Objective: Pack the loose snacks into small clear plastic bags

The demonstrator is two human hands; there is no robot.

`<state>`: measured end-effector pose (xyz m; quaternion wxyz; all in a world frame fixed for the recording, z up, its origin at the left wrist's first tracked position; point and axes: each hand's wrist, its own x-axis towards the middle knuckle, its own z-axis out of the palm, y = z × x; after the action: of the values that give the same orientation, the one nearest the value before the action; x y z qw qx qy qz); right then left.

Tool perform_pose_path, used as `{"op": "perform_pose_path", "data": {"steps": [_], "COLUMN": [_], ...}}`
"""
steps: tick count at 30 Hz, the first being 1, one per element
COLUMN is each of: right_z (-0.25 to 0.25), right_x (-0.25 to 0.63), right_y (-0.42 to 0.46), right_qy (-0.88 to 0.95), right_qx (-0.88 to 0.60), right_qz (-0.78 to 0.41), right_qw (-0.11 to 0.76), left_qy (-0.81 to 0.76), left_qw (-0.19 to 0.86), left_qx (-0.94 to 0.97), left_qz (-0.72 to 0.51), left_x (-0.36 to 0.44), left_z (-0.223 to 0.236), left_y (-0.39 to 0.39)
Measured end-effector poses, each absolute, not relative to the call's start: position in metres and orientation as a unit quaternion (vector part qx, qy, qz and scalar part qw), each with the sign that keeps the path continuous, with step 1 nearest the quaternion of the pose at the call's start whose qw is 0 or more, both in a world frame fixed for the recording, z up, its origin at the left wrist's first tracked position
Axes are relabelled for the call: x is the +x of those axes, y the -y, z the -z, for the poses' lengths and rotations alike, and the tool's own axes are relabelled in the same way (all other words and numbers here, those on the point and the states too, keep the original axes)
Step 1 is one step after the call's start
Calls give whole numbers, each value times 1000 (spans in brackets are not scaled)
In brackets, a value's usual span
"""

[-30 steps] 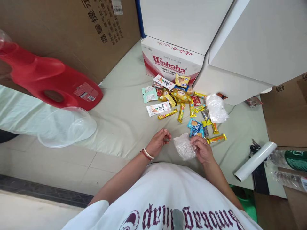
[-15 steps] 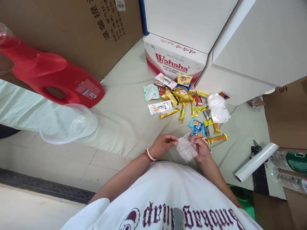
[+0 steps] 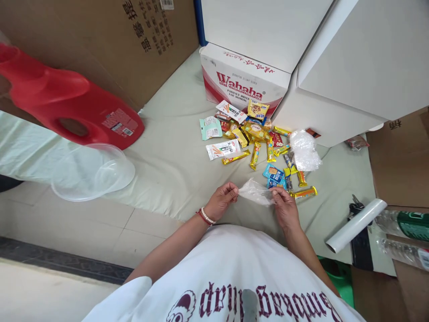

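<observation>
A clear plastic bag [image 3: 255, 193] is stretched between both my hands just in front of my body. My left hand [image 3: 221, 200], with a bead bracelet at the wrist, pinches its left edge. My right hand [image 3: 284, 205] pinches its right edge. Beyond the bag, a scatter of wrapped snacks [image 3: 254, 143] in yellow, blue and white wrappers lies on the pale green cloth [image 3: 174, 165]. A second crumpled clear bag [image 3: 304, 151] rests at the right side of the snacks.
A red detergent jug [image 3: 67, 107] lies at the left, with a clear plastic bowl [image 3: 92, 172] in front of it. A Wahaha carton [image 3: 244, 80] and white boxes stand behind the snacks. At the right lie a white film roll [image 3: 357, 225], keys and bottles.
My left hand has come in from empty and taken the bag's left edge. The bag, bunched in my right hand before, is now pulled out flat between both hands.
</observation>
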<state>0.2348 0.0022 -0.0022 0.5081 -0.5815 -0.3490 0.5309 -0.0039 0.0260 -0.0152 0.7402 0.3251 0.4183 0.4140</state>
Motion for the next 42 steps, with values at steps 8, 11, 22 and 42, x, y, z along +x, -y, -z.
{"op": "perform_pose_path", "data": {"steps": [8,11,22,42], "right_z": [-14,-31,-54,-28], "right_x": [227,228,223,192], "right_y": [-17,-26,-35,-23], "right_qy": [436,602,597,598], "right_qx": [-569,-512,-472,-493], "right_qz": [-500,-476,-519,-473], "right_qw": [486,385,388,419], "left_qy": [-528,-465,-432,-417], "left_qw": [386,297,507,676], "left_qx": [593,693,644,357], "left_qz": [-470,-465,-376,-491], "left_x": [-2,4,20,22], "left_z": [-7,-24,-17,15], "left_y": [-20,-34,-45,-45]}}
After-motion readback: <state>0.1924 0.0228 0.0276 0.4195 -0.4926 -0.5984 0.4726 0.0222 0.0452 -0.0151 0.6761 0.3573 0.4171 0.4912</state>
